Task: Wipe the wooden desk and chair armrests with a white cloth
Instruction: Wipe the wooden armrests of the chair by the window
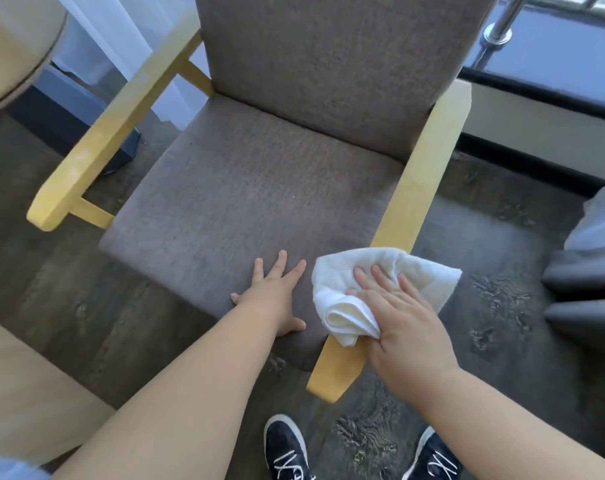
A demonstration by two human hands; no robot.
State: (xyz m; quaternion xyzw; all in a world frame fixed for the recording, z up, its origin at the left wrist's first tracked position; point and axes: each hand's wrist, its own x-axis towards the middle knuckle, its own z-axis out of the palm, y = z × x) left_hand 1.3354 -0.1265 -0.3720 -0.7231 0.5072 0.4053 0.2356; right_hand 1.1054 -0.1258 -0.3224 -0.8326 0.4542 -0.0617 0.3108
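Observation:
A chair with a grey-brown fabric seat [231, 202] and light wooden armrests stands in front of me. My right hand [405, 320] presses a crumpled white cloth [349, 289] flat onto the near part of the right armrest [429, 161], fingers straight over the cloth. My left hand [277, 296] rests open on the front edge of the seat, fingers spread. The left armrest [96, 143] is bare. A wooden desk surface [24, 382] shows at the lower left.
A round wooden tabletop [13, 53] is at the upper left. A grey cushioned seat [588, 265] sits at the right, a metal railing post [498, 29] at the upper right. Dark wood-pattern floor surrounds the chair; my two dark shoes [287, 448] are below.

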